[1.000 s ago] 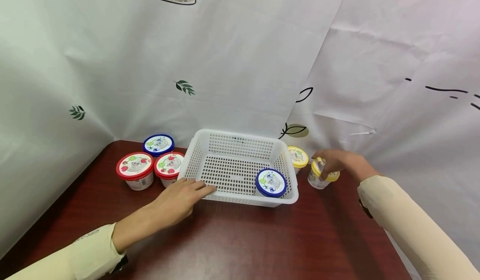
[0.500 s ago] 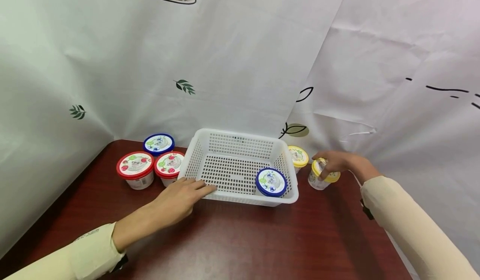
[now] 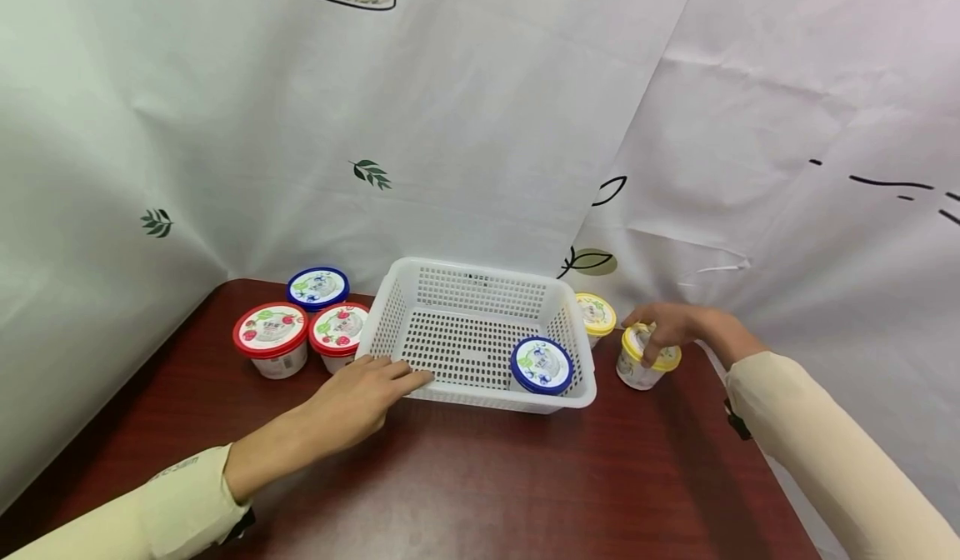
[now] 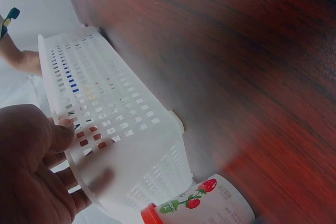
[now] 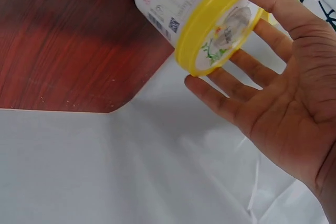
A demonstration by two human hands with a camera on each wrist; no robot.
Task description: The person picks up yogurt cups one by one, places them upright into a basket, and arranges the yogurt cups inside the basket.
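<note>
Right hand [image 3: 667, 327] out at table's [image 3: 480, 485] right side, thumb and fingertips pinching lid rim of yellow-lidded tub [image 3: 636, 368]; tub right of white basket [image 3: 480, 395], apart from it. Left hand [image 3: 360, 397] there on basket's near-left rim, pinching it, thumb outside. Blue-lidded tub [image 3: 542, 366] inside, near right corner. Second yellow-lidded tub [image 3: 597, 312] just beside basket's right wall. Red-lidded tubs [image 3: 270, 331], another blue-lidded tub [image 3: 317, 287] off to left.
</note>
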